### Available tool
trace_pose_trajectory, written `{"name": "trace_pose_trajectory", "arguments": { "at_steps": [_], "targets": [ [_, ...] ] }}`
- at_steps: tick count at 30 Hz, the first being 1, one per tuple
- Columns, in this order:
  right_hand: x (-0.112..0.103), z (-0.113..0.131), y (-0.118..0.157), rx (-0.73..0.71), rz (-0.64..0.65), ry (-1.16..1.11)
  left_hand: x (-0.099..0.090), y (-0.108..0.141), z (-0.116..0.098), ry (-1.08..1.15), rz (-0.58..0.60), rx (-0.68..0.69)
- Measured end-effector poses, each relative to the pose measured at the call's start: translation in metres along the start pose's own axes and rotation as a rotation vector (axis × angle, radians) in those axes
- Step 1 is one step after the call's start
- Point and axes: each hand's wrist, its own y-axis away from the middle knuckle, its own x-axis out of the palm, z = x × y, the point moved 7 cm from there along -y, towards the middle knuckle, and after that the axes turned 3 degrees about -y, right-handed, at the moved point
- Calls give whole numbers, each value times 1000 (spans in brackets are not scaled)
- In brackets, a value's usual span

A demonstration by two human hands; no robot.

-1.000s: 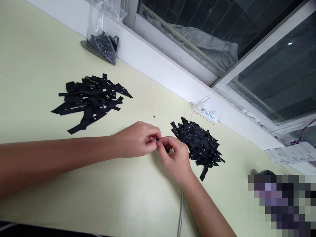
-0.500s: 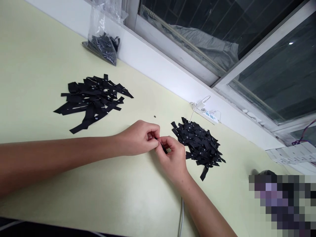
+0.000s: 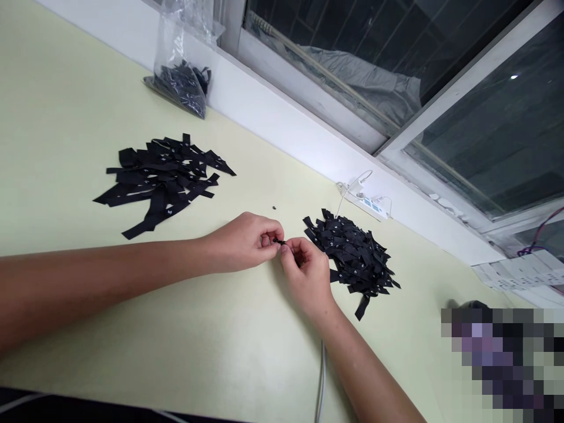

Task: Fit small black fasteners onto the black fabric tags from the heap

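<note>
Over the middle of the table, my left hand (image 3: pixel 258 238) and my right hand (image 3: pixel 308 267) meet fingertip to fingertip. Both pinch a small black fabric strip (image 3: pixel 279 241), of which only a short dark piece shows between the fingers. Just beyond my right hand lies a dense heap of short black fabric strips (image 3: pixel 356 249) with small white marks. A looser pile of longer black strips (image 3: pixel 165 173) is spread out at the left, beyond my left forearm.
A clear plastic bag (image 3: pixel 180 88) with black pieces stands against the white ledge. Behind the right heap sits a power strip (image 3: pixel 372 205) with cables. A grey cable (image 3: pixel 323 382) runs beside my right forearm. One tiny dark scrap (image 3: pixel 274 207) lies beyond my hands. A pixelated area covers the lower right.
My fingertips have shifted on the black strip; a short piece now shows between them, and less of it shows inside my right hand. The piles have not changed.
</note>
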Motion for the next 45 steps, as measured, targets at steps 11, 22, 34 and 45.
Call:
{"name": "trace_pose_trajectory", "arguments": {
  "at_steps": [11, 22, 34, 45],
  "targets": [
    [3, 5, -1, -90, 105, 122, 2, -2, 5, -194, 57, 173],
    [-12, -8, -6, 5, -15, -24, -11, -1, -4, -209, -64, 230],
    [-15, -20, -6, 101, -2, -308, -17, 3, -9, -62, -162, 332],
    [-14, -11, 0, -9, 21, -152, -16, 7, -15, 45, -124, 320]
  ]
}}
